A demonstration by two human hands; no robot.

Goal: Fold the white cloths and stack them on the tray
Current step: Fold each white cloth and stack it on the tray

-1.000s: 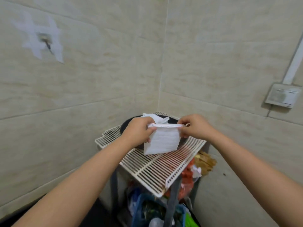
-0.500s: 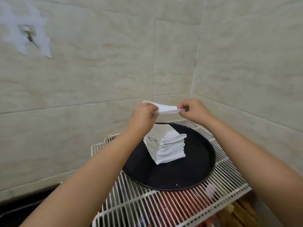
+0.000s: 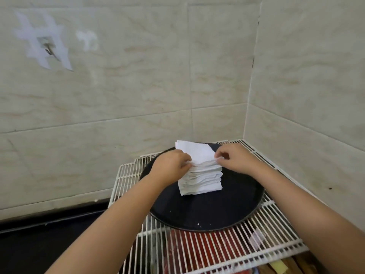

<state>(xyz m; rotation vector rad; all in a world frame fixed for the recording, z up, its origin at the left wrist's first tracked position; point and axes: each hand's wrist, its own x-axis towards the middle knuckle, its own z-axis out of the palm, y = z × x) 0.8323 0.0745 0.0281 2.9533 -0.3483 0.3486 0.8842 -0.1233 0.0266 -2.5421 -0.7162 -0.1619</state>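
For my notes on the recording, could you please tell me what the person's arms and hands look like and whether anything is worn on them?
Both forearms are bare as far as the frame shows: no sleeves are in view. The left hand and the right hand wear no gloves, and I see no watch, bracelet or ring on wrists or fingers, though small details there are slightly blurred.

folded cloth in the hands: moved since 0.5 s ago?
Yes. The folded cloth has come down onto the stack on the tray; both hands still pinch it.
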